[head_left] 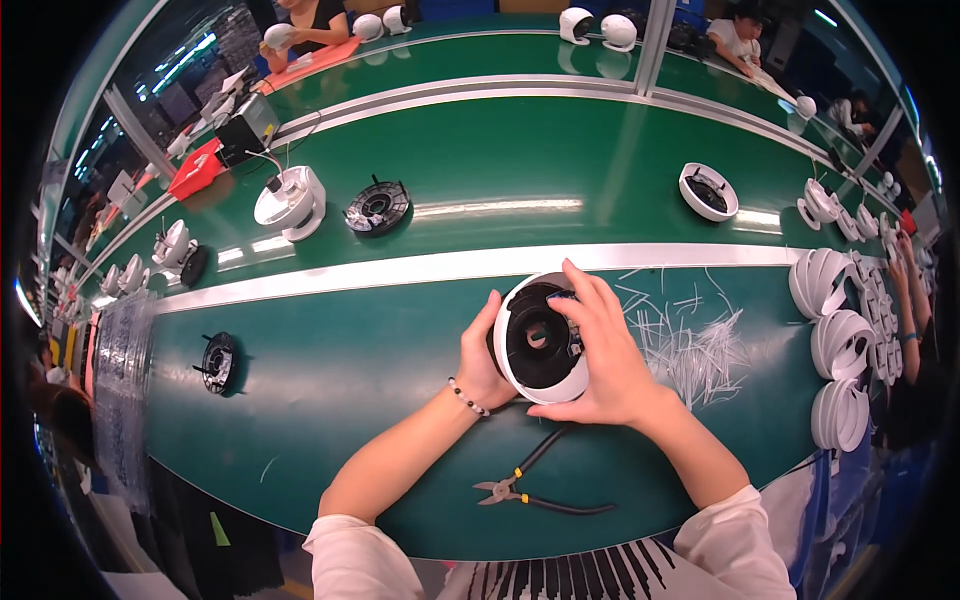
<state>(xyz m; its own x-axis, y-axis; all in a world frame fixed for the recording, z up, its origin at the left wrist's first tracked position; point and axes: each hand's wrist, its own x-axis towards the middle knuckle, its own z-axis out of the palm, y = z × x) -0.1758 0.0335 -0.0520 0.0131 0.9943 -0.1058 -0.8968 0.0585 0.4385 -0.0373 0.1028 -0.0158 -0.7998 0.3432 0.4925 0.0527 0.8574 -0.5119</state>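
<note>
Hands (545,350) at frame centre gripped a round white housing (541,340) with its black insert already seated, cutters (520,490) idle on the green table (350,370) below, more white shells (840,345) stacked right.

Bright overhead light, heavy fisheye bend
Glare streaks the green tabletop (520,170); centre sharp, rim curved, dark and blurred.
</note>
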